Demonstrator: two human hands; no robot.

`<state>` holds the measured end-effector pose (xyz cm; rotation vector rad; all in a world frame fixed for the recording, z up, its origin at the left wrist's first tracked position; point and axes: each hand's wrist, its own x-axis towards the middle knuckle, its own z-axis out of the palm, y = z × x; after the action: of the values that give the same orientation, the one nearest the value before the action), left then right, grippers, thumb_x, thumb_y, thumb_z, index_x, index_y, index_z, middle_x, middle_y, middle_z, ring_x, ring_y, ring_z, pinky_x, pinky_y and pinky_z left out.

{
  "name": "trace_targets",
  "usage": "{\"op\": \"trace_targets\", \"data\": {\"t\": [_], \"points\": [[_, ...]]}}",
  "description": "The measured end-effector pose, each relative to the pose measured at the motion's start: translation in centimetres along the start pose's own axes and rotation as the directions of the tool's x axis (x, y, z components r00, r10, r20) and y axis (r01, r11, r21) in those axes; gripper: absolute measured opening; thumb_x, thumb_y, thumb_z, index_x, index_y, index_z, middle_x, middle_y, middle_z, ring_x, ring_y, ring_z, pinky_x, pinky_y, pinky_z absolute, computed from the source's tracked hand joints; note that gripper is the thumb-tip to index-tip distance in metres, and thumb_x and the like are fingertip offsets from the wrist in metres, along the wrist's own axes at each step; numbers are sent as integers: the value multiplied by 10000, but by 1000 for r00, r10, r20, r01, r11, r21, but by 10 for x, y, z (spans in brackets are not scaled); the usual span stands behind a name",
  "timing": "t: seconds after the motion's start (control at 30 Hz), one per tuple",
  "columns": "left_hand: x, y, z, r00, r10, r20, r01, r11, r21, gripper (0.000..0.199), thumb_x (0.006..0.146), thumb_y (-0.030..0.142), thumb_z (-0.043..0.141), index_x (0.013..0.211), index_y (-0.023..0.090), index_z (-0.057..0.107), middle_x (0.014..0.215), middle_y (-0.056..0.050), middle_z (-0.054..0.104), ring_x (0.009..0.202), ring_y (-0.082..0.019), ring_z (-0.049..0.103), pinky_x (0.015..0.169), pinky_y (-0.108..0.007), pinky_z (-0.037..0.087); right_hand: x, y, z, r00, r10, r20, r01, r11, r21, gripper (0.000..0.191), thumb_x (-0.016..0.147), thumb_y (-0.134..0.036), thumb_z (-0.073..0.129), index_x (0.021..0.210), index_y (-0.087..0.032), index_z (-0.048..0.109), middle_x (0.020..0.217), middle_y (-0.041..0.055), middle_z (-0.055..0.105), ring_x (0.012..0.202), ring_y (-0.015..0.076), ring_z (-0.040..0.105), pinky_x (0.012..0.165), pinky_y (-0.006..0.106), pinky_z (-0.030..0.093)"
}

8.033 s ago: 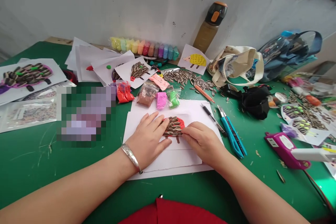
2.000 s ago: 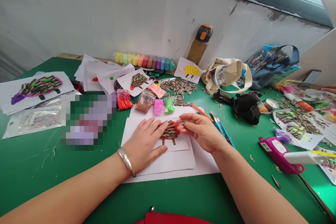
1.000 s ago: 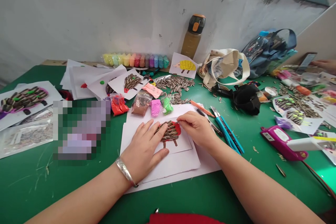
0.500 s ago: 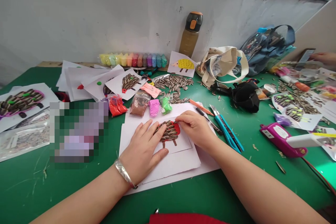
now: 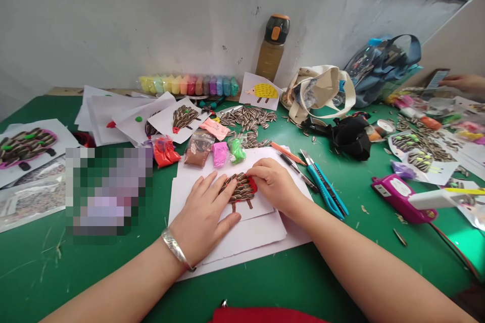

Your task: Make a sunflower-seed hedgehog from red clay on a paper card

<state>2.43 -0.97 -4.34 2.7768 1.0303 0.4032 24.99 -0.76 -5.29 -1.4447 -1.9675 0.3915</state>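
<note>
A sheet of white paper (image 5: 261, 211) bears a hedgehog figure (image 5: 239, 189) made of striped sunflower seeds, with brown legs below. Red clay (image 5: 253, 186) shows along its right end. My left hand (image 5: 206, 212) lies flat with spread fingers on the paper, its fingertips over the figure's left part. At the red clay, my right hand (image 5: 271, 181) has thumb and index finger pinched together; whatever is between the fingertips is hidden. Several more white sheets (image 5: 189, 171) lie underneath. Small bags of brown clay (image 5: 200, 150), purple clay (image 5: 220, 154) and green clay (image 5: 237, 150) sit just beyond.
Blue scissors (image 5: 326, 186), a pen (image 5: 299, 172) and an orange stick-like tool (image 5: 288, 153) lie right of the papers. Loose seeds (image 5: 250, 118) are heaped behind. A bottle (image 5: 271, 48) stands by the wall. At right are a magenta device (image 5: 401, 199) and another person's hand (image 5: 464, 82).
The whole view has shifted slightly, moving things a little left in the picture. Both hands keep nearly the same pose on the paper and the hedgehog figure.
</note>
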Motion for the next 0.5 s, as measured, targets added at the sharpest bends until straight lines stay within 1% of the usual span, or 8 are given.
{"op": "trace_targets", "data": {"t": [0.1, 0.2, 0.27, 0.37, 0.5], "points": [[0, 0, 0, 1000, -2, 4, 2, 1000, 3, 565, 936, 449, 485, 1404, 134, 467, 1435, -163, 481, 1368, -380, 347, 1105, -594, 308, -1, -2, -3, 1000, 3, 6, -3, 1000, 1, 274, 882, -95, 489, 954, -211, 726, 933, 71, 684, 908, 200, 609, 821, 338, 494], [0, -1, 0, 1000, -5, -4, 5, 1000, 0, 560, 936, 454, 484, 1407, 151, 465, 1440, -155, 476, 1368, -371, 349, 1107, -582, 311, -2, -4, -11, 998, 61, -16, -61, 998, -1, 281, 894, -122, 488, 1072, -214, 686, 956, 68, 683, 899, 194, 618, 807, 333, 493], [-1, -1, 1, 1000, -3, -10, 3, 1000, 4, 556, 937, 454, 480, 1404, 152, 467, 1440, -155, 476, 1368, -369, 348, 1104, -579, 315, -3, -6, -15, 996, 92, -20, -93, 996, -18, 244, 897, -133, 496, 1023, -214, 689, 935, 62, 671, 860, 183, 616, 772, 316, 489], [-1, -1, 1, 1000, 4, -13, -4, 1000, 14, 555, 938, 451, 482, 1402, 148, 468, 1438, -157, 476, 1364, -369, 352, 1102, -580, 316, -4, -9, -17, 994, 106, 12, -105, 993, -60, 191, 900, -145, 513, 867, -205, 691, 859, 52, 639, 806, 173, 592, 728, 301, 468], [0, -1, 0, 1000, 7, -6, -7, 1000, 16, 553, 937, 440, 487, 1399, 136, 473, 1439, -165, 473, 1360, -374, 355, 1100, -582, 318, -2, -11, -13, 991, 127, 33, -123, 988, -97, 183, 906, -149, 513, 813, -192, 665, 806, 43, 597, 779, 170, 558, 709, 297, 444]]}}
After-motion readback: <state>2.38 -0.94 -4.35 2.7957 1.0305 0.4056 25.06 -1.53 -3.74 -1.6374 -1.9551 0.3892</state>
